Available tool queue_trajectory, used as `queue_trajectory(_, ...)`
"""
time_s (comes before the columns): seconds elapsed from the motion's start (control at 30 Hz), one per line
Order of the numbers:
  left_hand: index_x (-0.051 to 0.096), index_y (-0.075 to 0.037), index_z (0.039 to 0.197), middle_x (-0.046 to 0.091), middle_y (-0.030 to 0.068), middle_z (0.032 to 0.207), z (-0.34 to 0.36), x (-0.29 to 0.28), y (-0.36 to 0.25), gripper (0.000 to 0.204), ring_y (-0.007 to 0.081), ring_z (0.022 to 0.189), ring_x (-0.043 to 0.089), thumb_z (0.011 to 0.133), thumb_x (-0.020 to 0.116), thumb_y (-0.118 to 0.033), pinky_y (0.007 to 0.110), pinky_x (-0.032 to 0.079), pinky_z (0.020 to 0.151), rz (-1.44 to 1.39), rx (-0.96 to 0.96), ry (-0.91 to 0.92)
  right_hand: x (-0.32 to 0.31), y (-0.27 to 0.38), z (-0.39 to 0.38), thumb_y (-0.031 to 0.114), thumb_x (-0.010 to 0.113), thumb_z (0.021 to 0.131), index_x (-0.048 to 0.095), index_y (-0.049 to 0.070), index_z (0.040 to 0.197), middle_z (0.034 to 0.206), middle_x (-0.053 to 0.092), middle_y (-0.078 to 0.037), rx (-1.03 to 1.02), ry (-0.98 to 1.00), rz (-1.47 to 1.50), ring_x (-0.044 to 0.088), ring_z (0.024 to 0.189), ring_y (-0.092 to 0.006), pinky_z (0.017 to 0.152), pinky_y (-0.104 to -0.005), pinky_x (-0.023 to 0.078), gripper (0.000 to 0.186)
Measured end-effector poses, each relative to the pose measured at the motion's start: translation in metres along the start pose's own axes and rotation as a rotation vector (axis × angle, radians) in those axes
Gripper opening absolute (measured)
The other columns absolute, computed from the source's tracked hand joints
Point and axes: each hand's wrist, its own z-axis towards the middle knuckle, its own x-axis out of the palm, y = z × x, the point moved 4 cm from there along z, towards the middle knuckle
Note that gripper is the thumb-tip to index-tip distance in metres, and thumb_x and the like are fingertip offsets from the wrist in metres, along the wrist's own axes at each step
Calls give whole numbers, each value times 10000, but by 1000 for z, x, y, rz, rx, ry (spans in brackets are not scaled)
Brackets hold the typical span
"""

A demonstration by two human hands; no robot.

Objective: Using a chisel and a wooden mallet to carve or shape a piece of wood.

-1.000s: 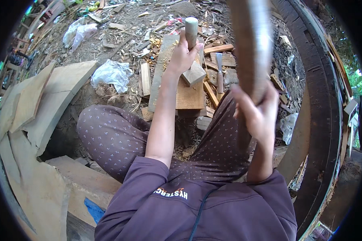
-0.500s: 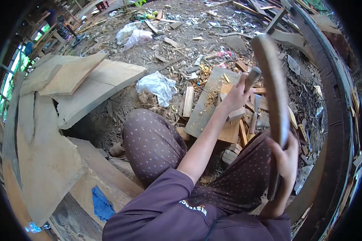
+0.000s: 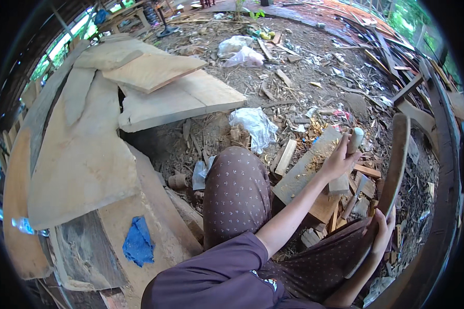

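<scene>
My left hand [image 3: 340, 160] is closed round an upright wooden tool handle [image 3: 355, 140] with a pale round end; the tool's lower part is hidden. It is held over a small wooden block [image 3: 339, 184] on a larger board [image 3: 299, 172] scattered with shavings. My right hand [image 3: 383, 233] grips a long, curved wooden club [image 3: 396, 167] near its lower part, its top raised to the right of the handle and apart from it. A wooden-handled tool with a flat metal blade [image 3: 351, 202] lies among offcuts, beside my right knee.
Large planks [image 3: 82, 165] are stacked at left, with a blue cloth [image 3: 138, 242] nearby. Plastic bags [image 3: 254, 127], a narrow wood offcut [image 3: 285, 157] and shavings litter the dirt ground. A dark beam [image 3: 446, 170] runs along the right side.
The view has swung left, moving the scene rightward. The club has dropped lower and farther right of the handle. Both hands keep their holds.
</scene>
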Motion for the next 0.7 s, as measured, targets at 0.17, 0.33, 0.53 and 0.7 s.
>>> queue_trajectory(0.17, 456, -39, 1290, 635, 143, 1053, -2, -12, -14, 488, 223, 920, 648, 883, 683, -183, 380, 521, 816, -54, -73, 20, 6, -9, 15, 259, 622, 847, 590, -15, 1000, 574, 481, -1, 145, 57, 16, 454, 388, -107, 376, -226, 375, 315)
queue_trajectory(0.33, 427, -20, 1335, 621, 168, 1106, -5, 0, -28, 586, 258, 988, 627, 851, 711, -190, 378, 485, 864, 34, -88, 108, 0, -12, 9, 262, 640, 827, 597, -18, 1038, 604, 471, -19, 121, -19, 10, 440, 410, -111, 387, -231, 365, 354)
queue_trajectory(0.53, 431, -36, 1307, 633, 139, 997, -7, 2, -37, 491, 244, 927, 649, 890, 665, -148, 376, 511, 815, 103, 14, 32, -2, -24, 18, 251, 640, 823, 610, -14, 1002, 643, 481, -5, 89, -23, -18, 425, 424, -99, 394, -226, 347, 321)
queue_trajectory(0.7, 382, -36, 1343, 622, 170, 991, -9, 3, -43, 531, 297, 905, 645, 896, 650, -137, 410, 497, 790, 200, 100, 31, 0, -21, 20, 257, 645, 819, 616, -5, 980, 662, 484, 4, 105, 35, -81, 429, 462, -89, 408, -223, 345, 309)
